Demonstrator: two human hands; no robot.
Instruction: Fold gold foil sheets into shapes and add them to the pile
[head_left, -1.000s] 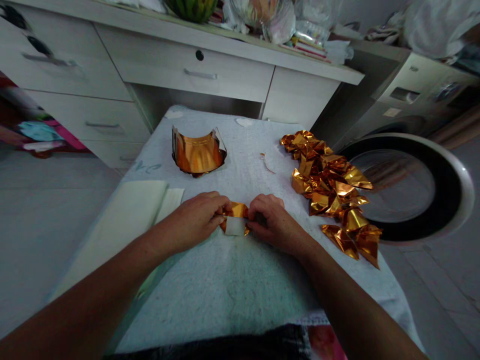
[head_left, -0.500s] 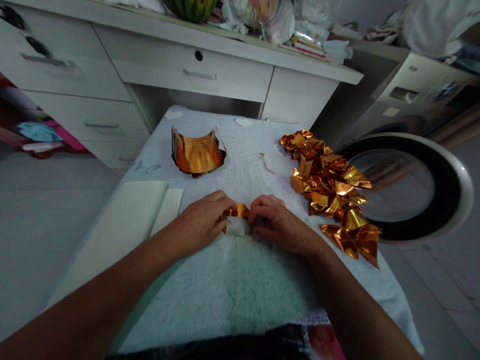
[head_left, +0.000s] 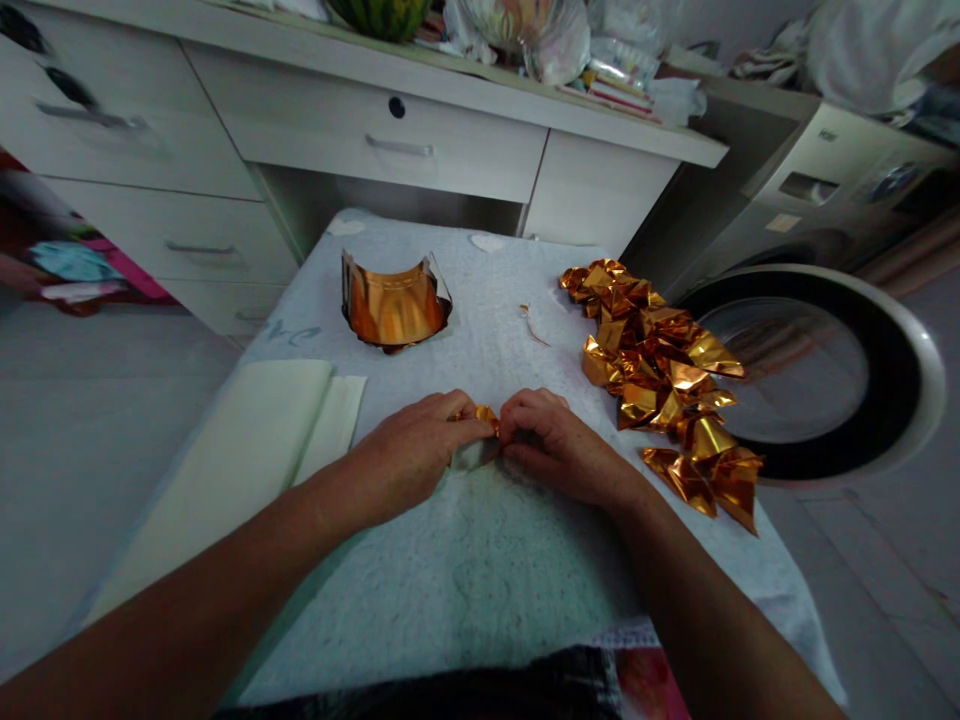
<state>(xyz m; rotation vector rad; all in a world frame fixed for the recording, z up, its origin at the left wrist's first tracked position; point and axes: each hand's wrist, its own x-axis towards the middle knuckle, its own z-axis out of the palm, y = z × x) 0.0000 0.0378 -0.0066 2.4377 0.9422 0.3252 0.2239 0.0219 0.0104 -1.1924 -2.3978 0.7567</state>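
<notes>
Between my hands, low over the cloth-covered table (head_left: 480,580), is a small piece of gold foil paper (head_left: 487,414) with a pale underside. My left hand (head_left: 424,437) is closed on its left part, the thumb lying across the top. At the right end my right hand (head_left: 544,435) pinches the same piece with curled fingers. Ahead on the left stands a curved stack of gold foil sheets (head_left: 397,308). To the right lies a pile of folded gold foil pieces (head_left: 652,350).
Folded pale paper (head_left: 247,440) lies at the table's left. A thin reddish thread (head_left: 534,325) rests near the middle. White drawers (head_left: 397,140) stand behind, under a counter holding a watermelon (head_left: 382,15) and bags. At the right, a washing machine has its round door (head_left: 810,370) open.
My left thumb has moved right and across the gold foil paper, covering much of it. The pale flap that showed is now largely hidden. My right hand has barely moved.
</notes>
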